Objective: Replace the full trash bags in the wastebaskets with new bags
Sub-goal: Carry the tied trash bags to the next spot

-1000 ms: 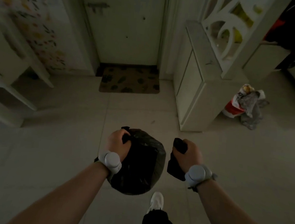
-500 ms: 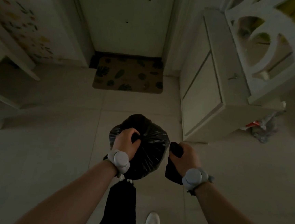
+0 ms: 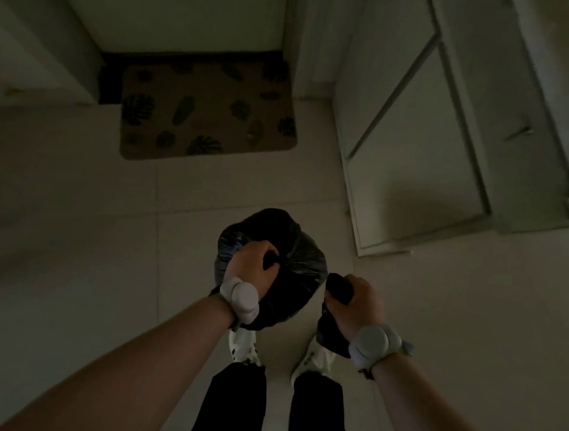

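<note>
A full black trash bag [image 3: 293, 260] hangs in front of me above the tiled floor, its neck gathered into a knot. My left hand [image 3: 252, 269] grips that gathered neck from the left side. A smaller dark folded bag [image 3: 330, 322] is clenched in my right hand [image 3: 358, 302], just right of the full bag and not touching it. Both wrists carry a white band. No wastebasket is in view.
A brown leaf-patterned doormat [image 3: 209, 116] lies ahead before a closed pale door [image 3: 177, 6]. A white cabinet [image 3: 438, 136] stands at the right, close to my path. My two feet in white shoes [image 3: 244, 346] stand on the pale tiled floor [image 3: 67, 248].
I have walked forward toward the door: the doormat and cabinet are nearer and larger. Both hands keep their grips. The red-and-white bag by the cabinet has left the view.
</note>
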### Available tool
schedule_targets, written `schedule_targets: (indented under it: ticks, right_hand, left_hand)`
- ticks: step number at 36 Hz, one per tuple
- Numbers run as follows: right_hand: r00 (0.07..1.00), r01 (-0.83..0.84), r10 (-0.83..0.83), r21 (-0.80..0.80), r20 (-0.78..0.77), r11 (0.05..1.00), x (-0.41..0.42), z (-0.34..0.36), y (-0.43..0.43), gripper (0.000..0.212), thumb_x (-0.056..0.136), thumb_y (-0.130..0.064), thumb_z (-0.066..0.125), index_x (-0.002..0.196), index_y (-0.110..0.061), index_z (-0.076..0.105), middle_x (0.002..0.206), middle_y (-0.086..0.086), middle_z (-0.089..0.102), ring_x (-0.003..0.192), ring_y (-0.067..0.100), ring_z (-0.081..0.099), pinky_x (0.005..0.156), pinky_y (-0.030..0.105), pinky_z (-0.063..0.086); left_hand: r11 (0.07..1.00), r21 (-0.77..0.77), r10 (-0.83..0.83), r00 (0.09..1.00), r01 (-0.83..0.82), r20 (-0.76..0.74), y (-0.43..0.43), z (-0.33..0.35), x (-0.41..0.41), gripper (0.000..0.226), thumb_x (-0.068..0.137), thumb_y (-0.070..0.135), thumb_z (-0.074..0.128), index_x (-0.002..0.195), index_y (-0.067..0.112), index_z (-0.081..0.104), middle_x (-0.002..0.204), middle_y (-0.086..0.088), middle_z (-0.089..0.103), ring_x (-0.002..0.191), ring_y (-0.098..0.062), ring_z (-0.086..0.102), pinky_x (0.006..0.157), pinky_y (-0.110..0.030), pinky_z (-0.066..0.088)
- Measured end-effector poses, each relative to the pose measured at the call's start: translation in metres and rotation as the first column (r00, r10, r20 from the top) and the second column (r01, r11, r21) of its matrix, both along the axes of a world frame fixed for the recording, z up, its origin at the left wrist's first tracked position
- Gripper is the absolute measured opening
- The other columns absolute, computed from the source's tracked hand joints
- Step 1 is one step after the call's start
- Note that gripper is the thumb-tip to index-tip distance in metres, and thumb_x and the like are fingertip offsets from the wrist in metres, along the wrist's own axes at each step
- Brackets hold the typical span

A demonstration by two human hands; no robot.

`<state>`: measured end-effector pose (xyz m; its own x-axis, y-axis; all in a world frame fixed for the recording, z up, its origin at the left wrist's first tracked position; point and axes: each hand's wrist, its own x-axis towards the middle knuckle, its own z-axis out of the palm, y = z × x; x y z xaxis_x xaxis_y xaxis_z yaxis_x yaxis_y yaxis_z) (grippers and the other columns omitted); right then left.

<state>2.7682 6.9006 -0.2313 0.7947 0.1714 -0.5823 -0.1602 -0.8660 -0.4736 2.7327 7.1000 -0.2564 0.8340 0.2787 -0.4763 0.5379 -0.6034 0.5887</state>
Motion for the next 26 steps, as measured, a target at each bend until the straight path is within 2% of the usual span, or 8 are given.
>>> schedule_targets:
  ticks: [8,13,17,21,24,26]
  right_hand:
    - [0.999,-0.012,0.009,-0.087,-0.035,0.996,0.047,-0.092,-0.002,0.034,0.088,-0.032,0.058,0.062,-0.022,0.038,0.069,-0.001,0.045,0.059,0.017,0.044,0.050,0.023,0.028]
    - [0.997,-0.013,0.008,-0.078,-0.072,0.997,0.077,-0.159,-0.007,0.027,0.088,-0.037,0.057,0.069,-0.020,0.047,0.075,0.004,0.054,0.066,0.022,0.052,0.054,0.025,0.035]
    - [0.992,-0.045,0.036,-0.073,-0.118,0.996,0.097,-0.222,-0.010,0.029,0.089,-0.037,0.056,0.067,-0.024,0.042,0.073,0.000,0.049,0.062,0.015,0.048,0.051,0.023,0.030]
    - [0.992,-0.036,0.030,-0.054,-0.121,0.998,0.114,-0.272,-0.011,0.022,0.087,-0.035,0.058,0.078,-0.016,0.053,0.078,0.005,0.056,0.068,0.020,0.052,0.056,0.024,0.034]
    - [0.995,-0.035,0.031,-0.045,-0.094,0.998,0.125,-0.290,-0.013,0.017,0.086,-0.034,0.059,0.081,-0.018,0.055,0.079,0.002,0.058,0.068,0.018,0.052,0.053,0.021,0.033]
    - [0.996,-0.035,0.030,-0.051,-0.087,0.998,0.133,-0.306,-0.017,0.014,0.085,-0.032,0.059,0.082,-0.018,0.056,0.081,0.002,0.059,0.071,0.019,0.054,0.057,0.023,0.036]
  left_hand:
    - [0.998,-0.001,-0.056,0.997,0.056,-0.059,0.004,-0.096,0.060,0.021,0.090,0.028,0.055,0.108,0.019,0.058,0.114,-0.003,0.061,0.097,-0.021,0.060,0.077,-0.028,0.048]
    - [0.999,0.025,-0.027,0.999,0.028,-0.029,-0.001,-0.164,0.093,0.020,0.090,0.025,0.056,0.107,0.016,0.061,0.107,-0.007,0.065,0.093,-0.024,0.061,0.080,-0.035,0.052]
    - [1.000,0.011,-0.003,1.000,0.004,-0.028,-0.011,-0.231,0.116,0.021,0.090,0.025,0.056,0.107,0.015,0.061,0.110,-0.010,0.062,0.093,-0.028,0.061,0.081,-0.039,0.052]
    - [1.000,0.003,-0.016,0.999,0.016,-0.036,-0.023,-0.286,0.134,0.023,0.091,0.023,0.056,0.111,0.013,0.061,0.112,-0.011,0.064,0.097,-0.028,0.061,0.083,-0.035,0.051]
    - [1.000,-0.011,-0.011,0.999,0.011,-0.033,-0.026,-0.309,0.145,0.023,0.091,0.020,0.055,0.112,0.010,0.061,0.114,-0.012,0.062,0.100,-0.030,0.059,0.084,-0.034,0.049]
    - [0.999,-0.034,0.013,0.999,-0.014,-0.032,-0.030,-0.327,0.152,0.022,0.091,0.019,0.055,0.109,0.010,0.061,0.111,-0.013,0.063,0.100,-0.030,0.059,0.084,-0.034,0.050]
